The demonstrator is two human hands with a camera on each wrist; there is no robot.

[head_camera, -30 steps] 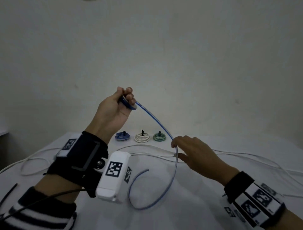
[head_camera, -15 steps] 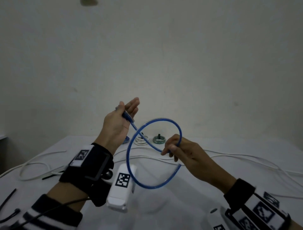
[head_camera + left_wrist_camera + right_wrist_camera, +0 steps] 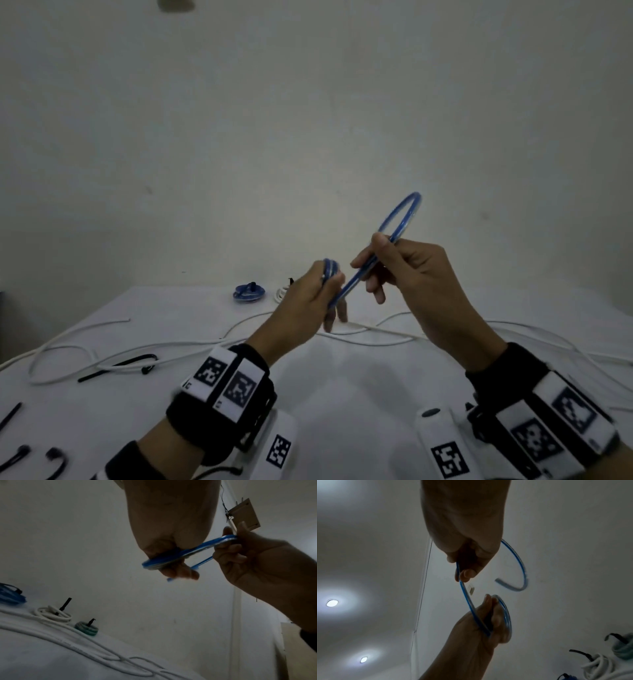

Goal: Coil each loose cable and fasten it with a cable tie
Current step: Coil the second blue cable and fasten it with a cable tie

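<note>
At the left edge of the white bench a few black cable ties lie among long loops of loose white cable. Further back by the wall sits a tied blue coil, with a tied white coil just beside it and a tied green coil next along. Above the middle of the bench, the left hand is raised with its fingers curled round a small bundle of turns of the blue cable, gripping them tight. From that bundle the cable runs up and to the right into the right hand, which pinches it between thumb and fingers, the other fingers loosely bent. Past the right hand, the cable arcs on in a free loop that stands up in the air, and its loose end curls back round, touching nothing. The two hands are close together, well clear of the bench.
</note>
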